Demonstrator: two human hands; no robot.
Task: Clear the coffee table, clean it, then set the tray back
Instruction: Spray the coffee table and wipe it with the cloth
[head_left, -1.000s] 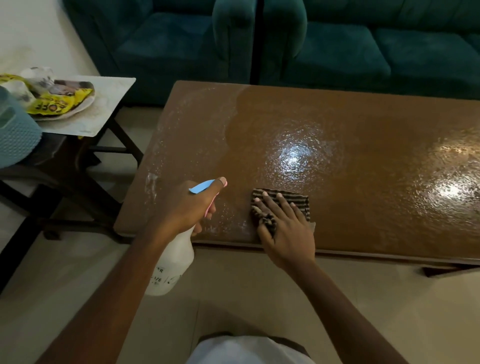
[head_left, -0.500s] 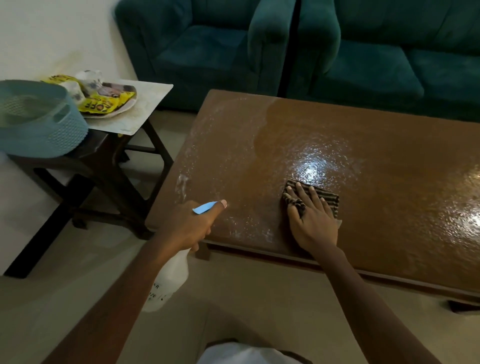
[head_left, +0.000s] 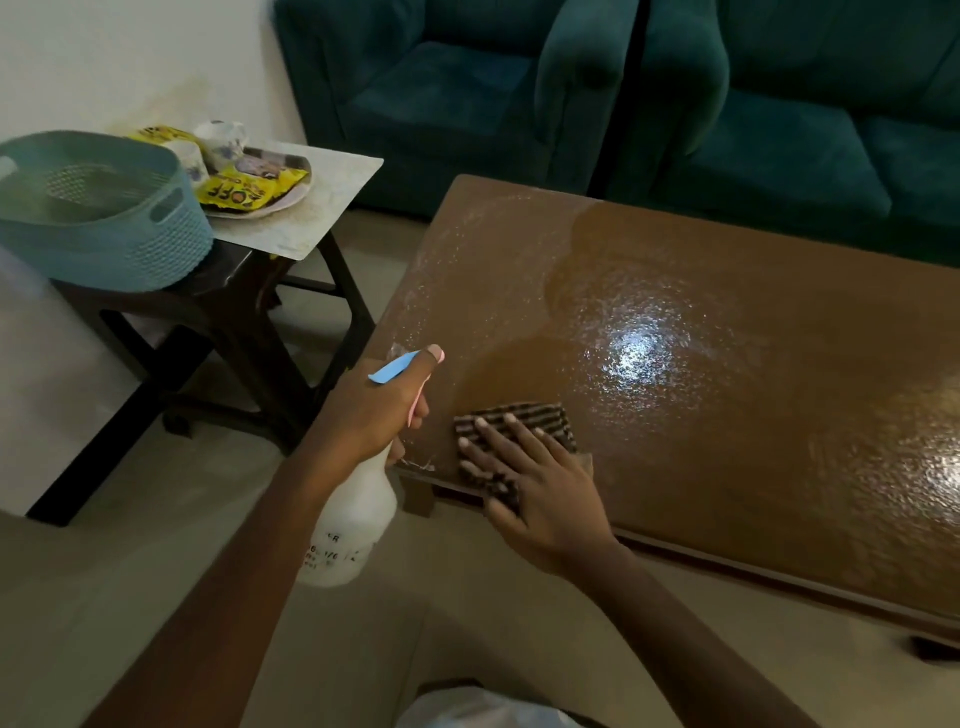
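The brown coffee table (head_left: 727, 374) fills the right of the view, wet and shiny, with spray droplets on its left end. My right hand (head_left: 540, 493) presses flat on a striped dark cloth (head_left: 540, 418) near the table's front left corner. My left hand (head_left: 379, 410) grips a white spray bottle (head_left: 348, 530) with a blue and pink trigger head, just off the table's left front corner. A tray (head_left: 322, 208) with snack packets lies on the side table at upper left.
A dark side table (head_left: 249, 296) stands left of the coffee table, carrying a light blue basket (head_left: 104, 244) and a plate with yellow packets (head_left: 249, 189). Teal sofas (head_left: 675, 104) run along the far side. Pale tiled floor lies between me and the tables.
My right hand slid the cloth left toward the front left corner. The wiped dark patch has grown. My view shifted left, showing more of the side table and basket.
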